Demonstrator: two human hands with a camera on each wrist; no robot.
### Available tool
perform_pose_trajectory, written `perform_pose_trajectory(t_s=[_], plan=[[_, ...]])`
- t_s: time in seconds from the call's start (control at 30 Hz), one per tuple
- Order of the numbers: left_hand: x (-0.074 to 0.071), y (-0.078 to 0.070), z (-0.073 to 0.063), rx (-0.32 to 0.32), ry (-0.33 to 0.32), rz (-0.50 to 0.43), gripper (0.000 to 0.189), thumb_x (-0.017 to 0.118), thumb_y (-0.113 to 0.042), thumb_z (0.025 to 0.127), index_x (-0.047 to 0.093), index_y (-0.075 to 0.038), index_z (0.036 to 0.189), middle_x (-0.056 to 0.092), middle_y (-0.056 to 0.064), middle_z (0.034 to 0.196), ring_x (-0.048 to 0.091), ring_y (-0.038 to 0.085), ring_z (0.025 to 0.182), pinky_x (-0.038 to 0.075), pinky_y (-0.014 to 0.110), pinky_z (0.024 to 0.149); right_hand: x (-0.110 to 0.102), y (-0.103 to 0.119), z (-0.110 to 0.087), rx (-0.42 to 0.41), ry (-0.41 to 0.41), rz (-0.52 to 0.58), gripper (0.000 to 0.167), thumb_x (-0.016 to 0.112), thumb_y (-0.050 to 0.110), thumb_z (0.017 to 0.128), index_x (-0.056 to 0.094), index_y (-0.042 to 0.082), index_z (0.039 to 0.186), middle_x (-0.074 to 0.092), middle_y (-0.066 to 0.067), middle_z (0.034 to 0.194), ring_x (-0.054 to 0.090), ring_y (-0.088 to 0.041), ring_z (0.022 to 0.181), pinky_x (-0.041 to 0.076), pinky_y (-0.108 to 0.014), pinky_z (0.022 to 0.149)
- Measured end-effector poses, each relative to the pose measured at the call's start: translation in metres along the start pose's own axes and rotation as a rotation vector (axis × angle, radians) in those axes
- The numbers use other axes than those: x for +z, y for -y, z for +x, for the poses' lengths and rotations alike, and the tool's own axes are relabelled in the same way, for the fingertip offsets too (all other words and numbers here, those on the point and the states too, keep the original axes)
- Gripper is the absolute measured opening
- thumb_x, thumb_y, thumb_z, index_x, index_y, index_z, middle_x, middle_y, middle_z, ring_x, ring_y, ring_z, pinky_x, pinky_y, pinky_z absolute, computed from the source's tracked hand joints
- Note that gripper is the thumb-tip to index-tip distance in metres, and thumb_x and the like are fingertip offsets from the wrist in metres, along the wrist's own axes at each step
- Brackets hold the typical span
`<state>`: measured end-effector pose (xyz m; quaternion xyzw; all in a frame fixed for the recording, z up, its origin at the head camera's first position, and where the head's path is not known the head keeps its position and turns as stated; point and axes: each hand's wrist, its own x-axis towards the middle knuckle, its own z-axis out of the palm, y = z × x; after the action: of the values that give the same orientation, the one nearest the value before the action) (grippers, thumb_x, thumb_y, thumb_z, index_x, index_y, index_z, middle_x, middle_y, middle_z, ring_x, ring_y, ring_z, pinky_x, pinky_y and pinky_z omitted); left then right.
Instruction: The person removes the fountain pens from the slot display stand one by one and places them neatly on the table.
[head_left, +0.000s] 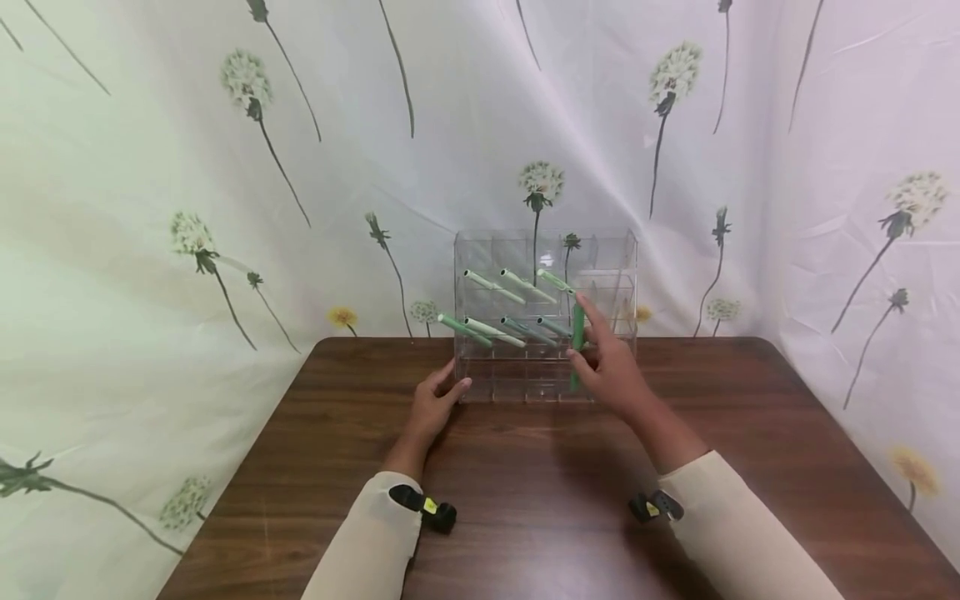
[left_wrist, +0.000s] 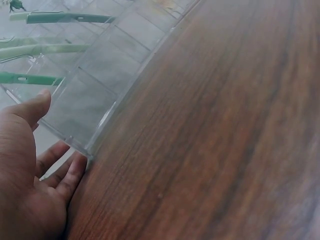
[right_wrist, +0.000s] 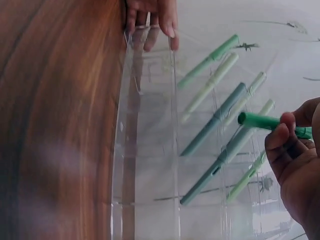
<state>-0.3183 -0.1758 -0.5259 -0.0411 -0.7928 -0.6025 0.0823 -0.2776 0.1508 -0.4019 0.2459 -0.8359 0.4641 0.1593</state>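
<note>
A clear plastic tiered pen stand (head_left: 543, 390) stands at the back of the table, with several pens slanting in its compartments. At its lower left corner my left hand (head_left: 431, 408) grips it, thumb at the front and fingers along the side. My right hand (head_left: 618, 377) pinches a bright green pen (right_wrist: 262, 121) between thumb and fingers, in front of the stand's right part. The stand's middle row has a green pen (head_left: 465, 330), a pale green pen (head_left: 497, 332) and blue-green pens (head_left: 529, 331). Lighter green pens (head_left: 493, 286) lean in the row above.
The brown wooden table (head_left: 510, 517) runs toward me from the stand. Close behind it hangs a white cloth (head_left: 465, 150) printed with dandelions, which also covers both sides. Each sleeved wrist wears a black strap with a small camera (head_left: 442, 517).
</note>
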Motion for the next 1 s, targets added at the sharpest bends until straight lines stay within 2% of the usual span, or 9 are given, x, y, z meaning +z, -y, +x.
perform_pose_trajectory(t_s=[0.1, 0.2, 0.33, 0.53, 0.77, 0.9, 1.0], plan=[[0.001, 0.001, 0.000, 0.004, -0.004, 0.004, 0.064, 0.080, -0.033, 0.102, 0.057, -0.020, 0.160, 0.057, 0.019, 0.162, 0.057, 0.039, 0.149, 0.049, 0.058, 0.120, 0.005, 0.002, -0.004, 0.005, 0.015, 0.048, 0.091, 0.069, 0.002, 0.106, 0.016, 0.024, 0.177, 0.076, -0.026, 0.116, 0.081, -0.030, 0.084, 0.063, -0.031, 0.063], [0.001, 0.001, 0.001, 0.007, -0.007, 0.001, 0.064, 0.081, -0.033, 0.102, 0.058, -0.020, 0.160, 0.058, 0.019, 0.161, 0.057, 0.039, 0.148, 0.048, 0.058, 0.121, 0.009, 0.003, -0.006, 0.036, 0.031, 0.087, 0.096, 0.072, 0.003, 0.105, 0.014, 0.029, 0.177, 0.076, -0.022, 0.106, 0.076, -0.023, 0.075, 0.062, -0.033, 0.061], [0.001, 0.002, 0.001, 0.009, -0.005, -0.009, 0.063, 0.080, -0.031, 0.102, 0.058, -0.020, 0.160, 0.058, 0.020, 0.161, 0.055, 0.039, 0.150, 0.047, 0.059, 0.122, 0.015, 0.003, -0.007, 0.091, 0.082, 0.128, 0.093, 0.071, 0.006, 0.106, 0.014, 0.030, 0.176, 0.077, -0.022, 0.105, 0.065, -0.018, 0.066, 0.053, -0.031, 0.056], [0.001, 0.003, 0.000, 0.021, -0.001, 0.004, 0.063, 0.079, -0.030, 0.103, 0.057, -0.019, 0.161, 0.060, 0.021, 0.157, 0.059, 0.039, 0.145, 0.050, 0.057, 0.119, 0.022, 0.006, -0.012, 0.117, 0.140, 0.218, 0.082, 0.069, 0.006, 0.107, 0.019, 0.021, 0.171, 0.078, -0.020, 0.110, 0.063, -0.024, 0.070, 0.052, -0.030, 0.061], [0.001, 0.001, -0.001, 0.038, 0.001, 0.024, 0.063, 0.078, -0.028, 0.104, 0.056, -0.017, 0.161, 0.064, 0.022, 0.153, 0.064, 0.038, 0.138, 0.052, 0.052, 0.114, 0.035, 0.003, -0.016, 0.133, 0.181, 0.275, 0.077, 0.068, 0.010, 0.109, 0.021, 0.022, 0.169, 0.075, -0.015, 0.099, 0.049, -0.013, 0.064, 0.044, -0.027, 0.059], [0.000, 0.000, -0.001, 0.041, 0.001, 0.016, 0.063, 0.078, -0.027, 0.104, 0.056, -0.017, 0.161, 0.063, 0.022, 0.155, 0.064, 0.039, 0.140, 0.053, 0.054, 0.114, 0.043, 0.003, -0.018, 0.121, 0.198, 0.315, 0.077, 0.070, 0.006, 0.107, 0.025, 0.019, 0.168, 0.078, -0.020, 0.102, 0.066, -0.022, 0.071, 0.053, -0.029, 0.066], [0.000, 0.001, 0.001, 0.037, 0.003, 0.022, 0.063, 0.078, -0.031, 0.104, 0.056, -0.018, 0.161, 0.063, 0.021, 0.155, 0.063, 0.039, 0.141, 0.052, 0.056, 0.115, 0.048, 0.002, -0.017, 0.103, 0.207, 0.315, 0.078, 0.074, 0.004, 0.104, 0.028, 0.016, 0.167, 0.078, -0.021, 0.099, 0.070, -0.028, 0.075, 0.055, -0.029, 0.069]])
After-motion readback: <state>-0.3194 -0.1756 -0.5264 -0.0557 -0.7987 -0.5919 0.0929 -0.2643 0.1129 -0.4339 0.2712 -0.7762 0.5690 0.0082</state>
